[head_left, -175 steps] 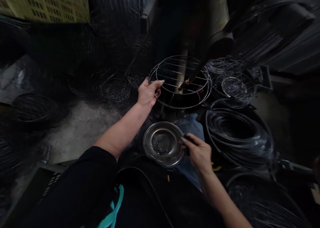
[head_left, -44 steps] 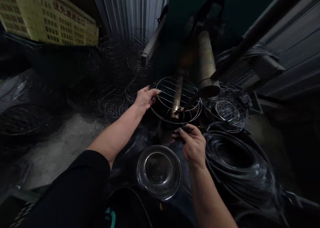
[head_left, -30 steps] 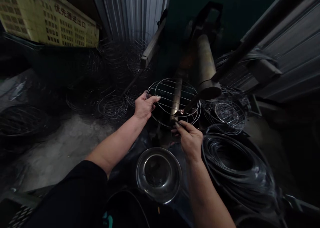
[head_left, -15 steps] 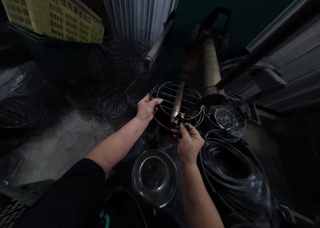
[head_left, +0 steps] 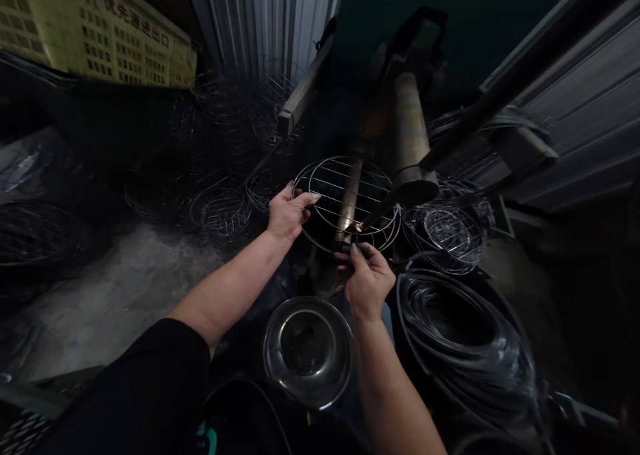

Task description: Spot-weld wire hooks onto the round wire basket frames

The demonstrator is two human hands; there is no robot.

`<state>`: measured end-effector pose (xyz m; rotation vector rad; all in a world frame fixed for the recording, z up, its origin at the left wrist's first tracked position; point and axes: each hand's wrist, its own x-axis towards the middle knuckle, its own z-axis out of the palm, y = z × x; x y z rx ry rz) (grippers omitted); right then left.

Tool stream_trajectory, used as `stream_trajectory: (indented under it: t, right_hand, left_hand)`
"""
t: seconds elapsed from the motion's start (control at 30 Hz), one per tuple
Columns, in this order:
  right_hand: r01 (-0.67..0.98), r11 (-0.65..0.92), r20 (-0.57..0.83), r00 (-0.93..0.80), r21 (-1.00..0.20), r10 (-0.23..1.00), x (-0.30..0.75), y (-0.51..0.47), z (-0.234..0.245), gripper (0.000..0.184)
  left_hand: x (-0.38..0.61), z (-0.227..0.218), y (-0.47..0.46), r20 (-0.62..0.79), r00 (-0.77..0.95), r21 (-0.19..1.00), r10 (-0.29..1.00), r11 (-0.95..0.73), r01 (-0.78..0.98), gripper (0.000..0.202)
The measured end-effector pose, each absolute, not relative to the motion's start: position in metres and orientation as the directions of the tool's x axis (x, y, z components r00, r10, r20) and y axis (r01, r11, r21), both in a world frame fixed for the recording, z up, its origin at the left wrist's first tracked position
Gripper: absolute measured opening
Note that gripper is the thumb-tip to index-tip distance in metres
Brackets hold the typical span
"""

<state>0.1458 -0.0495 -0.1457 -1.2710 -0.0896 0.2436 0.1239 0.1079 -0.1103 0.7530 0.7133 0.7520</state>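
A round wire rack (head_left: 330,182) with parallel bars lies between the metal electrodes of a welding machine. My left hand (head_left: 287,214) is closed on its left rim, thumb on top. At the near side, my right hand (head_left: 369,275) is pinched closed by the rim; whether it grips the rim or a small piece against it is hard to make out. Just beyond those fingertips, the lower electrode bar (head_left: 349,208) passes under the rack. A dark upper arm (head_left: 380,210) meets the wire there. Below my hands sits a shiny steel bowl (head_left: 308,352), its contents too dark to tell.
Coiled wire (head_left: 465,342) lies at the right, with more round wire racks (head_left: 453,234) behind it. Other wire racks (head_left: 220,210) lie on the left. A thick cylinder (head_left: 413,128) of the machine stands beyond my right hand. A yellow plastic crate (head_left: 115,35) is at upper left.
The view has shifted slightly, so everything appears a little further left and up. Both hands keep the same hold at the rack, which stays between the electrodes.
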Motion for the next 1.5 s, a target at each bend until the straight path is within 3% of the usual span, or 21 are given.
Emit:
stream_trajectory:
  t: [0.13, 0.5, 0.8, 0.87, 0.93, 1.03, 1.1, 1.23, 1.37, 1.5]
  right_hand:
    - [-0.061, 0.283, -0.005, 0.981, -0.957, 0.194, 0.139, -0.054, -0.156, 0.023]
    - [-0.045, 0.264, 0.001, 0.985, -0.963, 0.171, 0.149, -0.047, -0.149, 0.024]
    - [-0.010, 0.211, 0.019, 0.991, -0.977, 0.136, 0.148, -0.054, -0.143, 0.023]
    - [0.024, 0.158, 0.036, 0.996, -0.987, 0.077, 0.146, -0.075, -0.140, 0.030]
    - [0.065, 0.005, 0.065, 0.995, -0.998, 0.069, 0.143, -0.107, -0.142, 0.037]
    - [0.093, -0.400, -0.018, 0.964, -0.912, 0.265, 0.135, -0.159, -0.160, 0.044]
    - [0.059, -0.511, -0.141, 0.929, -0.858, 0.343, 0.128, -0.185, -0.176, 0.040]
    - [-0.183, -0.423, -0.361, 0.847, -0.888, 0.390, 0.120, -0.204, -0.194, 0.042]
    - [-0.431, -0.294, -0.522, 0.713, -0.853, 0.469, 0.130, -0.204, -0.187, 0.049]
    - [-0.522, -0.271, -0.586, 0.674, -0.809, 0.449, 0.139, -0.206, -0.184, 0.047]
  left_hand:
    - [0.123, -0.109, 0.106, -0.290, 0.542, 0.785, 0.789, 0.519, -0.337, 0.048]
    - [0.135, -0.116, 0.113, -0.361, 0.531, 0.739, 0.767, 0.582, -0.338, 0.058]
    - [0.128, -0.119, 0.110, -0.317, 0.547, 0.804, 0.775, 0.525, -0.278, 0.039]
    - [0.124, -0.119, 0.114, -0.364, 0.532, 0.827, 0.764, 0.528, -0.192, 0.042]
    - [0.124, -0.119, 0.125, -0.404, 0.520, 0.841, 0.752, 0.530, -0.112, 0.044]
    - [0.135, -0.120, 0.147, -0.313, 0.582, 0.884, 0.750, 0.454, -0.109, 0.040]
    - [0.145, -0.120, 0.161, -0.262, 0.646, 0.909, 0.717, 0.408, -0.084, 0.034]
    - [0.148, -0.121, 0.171, -0.357, 0.688, 0.887, 0.632, 0.460, 0.037, 0.026]
    - [0.120, -0.122, 0.156, -0.390, 0.622, 0.841, 0.679, 0.537, -0.059, 0.033]
    - [0.098, -0.120, 0.139, -0.404, 0.510, 0.813, 0.759, 0.553, -0.180, 0.040]
